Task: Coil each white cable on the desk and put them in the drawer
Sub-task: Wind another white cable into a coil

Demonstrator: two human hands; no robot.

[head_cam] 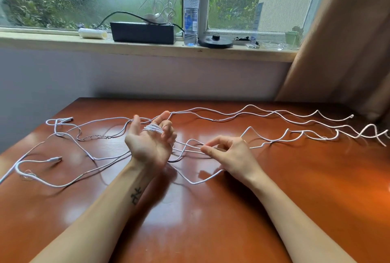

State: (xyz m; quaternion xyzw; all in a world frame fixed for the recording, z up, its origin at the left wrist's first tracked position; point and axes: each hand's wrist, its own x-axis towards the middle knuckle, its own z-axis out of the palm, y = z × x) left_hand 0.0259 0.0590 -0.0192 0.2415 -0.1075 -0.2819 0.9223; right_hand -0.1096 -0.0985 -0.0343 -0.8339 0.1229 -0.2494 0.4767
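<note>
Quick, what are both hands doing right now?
Left hand: holding a white cable coil wound round its fingers.
Right hand: pinching a loose cable strand.

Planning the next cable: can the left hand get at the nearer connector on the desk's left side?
Probably yes for reach: only flat cable lies between the left hand and connector, but its fingers hold a coil.

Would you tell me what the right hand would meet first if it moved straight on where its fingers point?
The right hand points toward the left hand; it would likely first brush the loose white cable strands between them, then that hand, though depth is unclear.
</note>
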